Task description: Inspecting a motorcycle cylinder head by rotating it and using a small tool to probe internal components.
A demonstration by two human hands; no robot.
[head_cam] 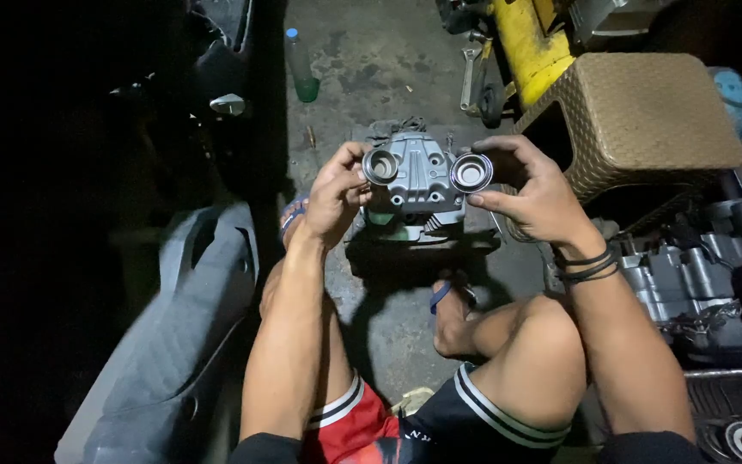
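A grey cast-metal engine cover (421, 174) is held up above the stained concrete floor (388, 60) between two bare hands, as seen from a head-worn camera. The left hand (334, 196) is closed on the cover's left edge, its grip pinched around a round cup-shaped cap (380, 166) that is pressed against that side. The right hand (536, 196) is wrapped about the right edge, where a second round cap (471, 173) is pinched between thumb and fingers. The cover thus lies directly between the two grips, touching both, with a cap at each end. Black bands (588, 265) are worn on the right wrist. Below the cover, a dark block-shaped part (422, 249) is seen on the floor between two sandalled feet. A woven brown stool (646, 112) is placed just beside the right hand, and a grey engine (689, 275) near the right forearm. A clear bottle with a blue cap (301, 64) is stood farther off on the floor, and a grey plastic panel (182, 326) is laid to the left.
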